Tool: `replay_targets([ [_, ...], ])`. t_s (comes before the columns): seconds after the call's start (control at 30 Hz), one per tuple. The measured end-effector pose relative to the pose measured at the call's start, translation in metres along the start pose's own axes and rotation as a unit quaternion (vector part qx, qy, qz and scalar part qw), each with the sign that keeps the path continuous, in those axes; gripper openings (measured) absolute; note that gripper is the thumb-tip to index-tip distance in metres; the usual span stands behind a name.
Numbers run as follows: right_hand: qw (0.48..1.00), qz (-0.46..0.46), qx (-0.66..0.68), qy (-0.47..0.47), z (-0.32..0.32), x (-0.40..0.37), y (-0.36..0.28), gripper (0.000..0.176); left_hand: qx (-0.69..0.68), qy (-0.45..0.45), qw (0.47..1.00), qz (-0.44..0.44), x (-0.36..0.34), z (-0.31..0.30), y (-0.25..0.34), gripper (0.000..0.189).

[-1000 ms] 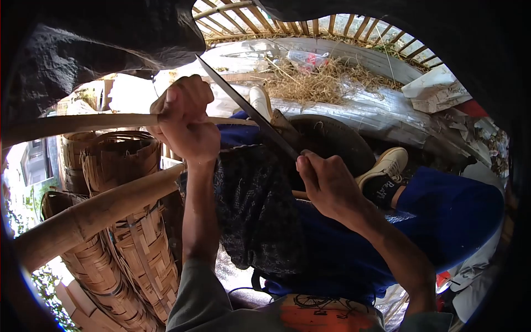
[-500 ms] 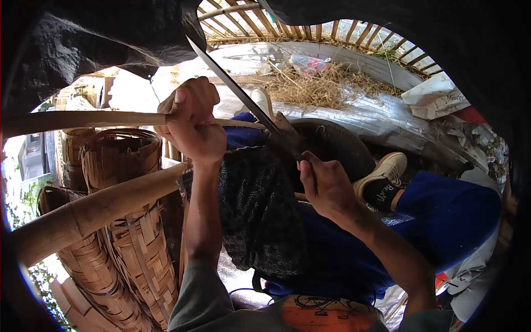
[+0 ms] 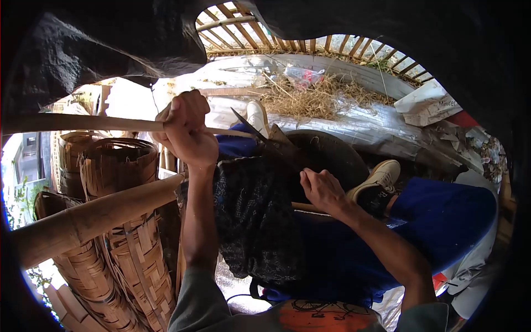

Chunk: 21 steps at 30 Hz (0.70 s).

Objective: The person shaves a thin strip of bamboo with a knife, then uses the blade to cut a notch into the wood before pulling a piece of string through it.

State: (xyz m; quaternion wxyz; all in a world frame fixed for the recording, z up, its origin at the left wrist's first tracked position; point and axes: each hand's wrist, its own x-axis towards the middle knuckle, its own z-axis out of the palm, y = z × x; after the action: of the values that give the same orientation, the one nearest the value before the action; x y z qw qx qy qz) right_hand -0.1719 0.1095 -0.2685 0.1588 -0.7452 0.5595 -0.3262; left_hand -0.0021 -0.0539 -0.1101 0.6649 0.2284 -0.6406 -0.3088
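My left hand (image 3: 191,133) is closed in a fist around a long pale bamboo strip (image 3: 83,122). One part of the strip runs off to the left edge, and its short end points right over the lap. My right hand (image 3: 326,191) grips the handle of a large dark-bladed knife (image 3: 259,134), and its fingers hide most of that handle. The blade slants up and left, with its edge right by the short end of the strip. Beneath the hands, a dark patterned cloth (image 3: 257,221) covers the lap over blue trousers (image 3: 442,210).
Tall woven bamboo baskets (image 3: 135,265) stand at left, behind a thick bamboo pole (image 3: 99,216). A dark round pan-like object (image 3: 337,152) lies past the knife, near a pale shoe (image 3: 381,180). Straw (image 3: 310,99) and a slatted bamboo fence (image 3: 298,46) are farther off.
The knife tip has come down and toward the right, from above my left hand to beside the strip's end. My left hand still grips the strip in nearly the same place.
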Motion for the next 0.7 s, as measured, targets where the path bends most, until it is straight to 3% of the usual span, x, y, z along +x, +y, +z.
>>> replay_targets([
  [0.07, 0.997, -0.047, -0.017, 0.051, -0.02, 0.016, -0.004, 0.02, -0.011, 0.011, 0.999, -0.042, -0.003, 0.002, 0.006, 0.037],
  [0.1, 0.968, 0.116, 0.106, -0.197, -0.051, 0.045, -0.016, 0.021, -0.015, 0.009, 0.999, -0.038, -0.005, 0.002, 0.004, 0.036],
  [0.27, 0.966, 0.132, 0.171, -0.143, -0.057, 0.064, -0.024, 0.024, 0.006, 0.001, 1.0, 0.027, -0.004, 0.01, -0.002, 0.035],
  [0.4, 0.955, 0.159, 0.084, -0.238, 0.002, -0.005, 0.025, 0.024, 0.056, 0.027, 0.997, -0.052, 0.001, 0.011, 0.004, 0.04],
  [0.43, 0.948, 0.156, 0.029, -0.274, 0.006, -0.001, 0.03, 0.023, 0.077, 0.016, 0.997, -0.013, 0.0, 0.012, 0.002, 0.039],
  [0.47, 0.95, 0.153, 0.025, -0.272, 0.01, 0.006, 0.042, 0.023, 0.055, 0.015, 0.998, -0.042, -0.001, 0.008, 0.003, 0.039],
  [0.53, 0.997, -0.022, 0.02, -0.069, -0.006, 0.013, 0.027, 0.023, 0.063, 0.033, 0.996, -0.053, 0.0, 0.003, 0.003, 0.04],
  [0.57, 0.978, 0.077, 0.102, -0.163, -0.023, 0.034, 0.016, 0.023, 0.048, 0.052, 0.995, -0.067, 0.001, 0.002, 0.006, 0.04],
  [0.67, 0.971, 0.091, 0.178, -0.133, -0.037, 0.059, 0.004, 0.024, 0.091, 0.073, 0.992, -0.039, -0.002, 0.004, 0.005, 0.039],
  [0.7, 0.958, 0.12, 0.198, -0.171, -0.043, 0.067, 0.001, 0.024, 0.092, 0.072, 0.992, -0.04, 0.0, 0.004, 0.006, 0.039],
])
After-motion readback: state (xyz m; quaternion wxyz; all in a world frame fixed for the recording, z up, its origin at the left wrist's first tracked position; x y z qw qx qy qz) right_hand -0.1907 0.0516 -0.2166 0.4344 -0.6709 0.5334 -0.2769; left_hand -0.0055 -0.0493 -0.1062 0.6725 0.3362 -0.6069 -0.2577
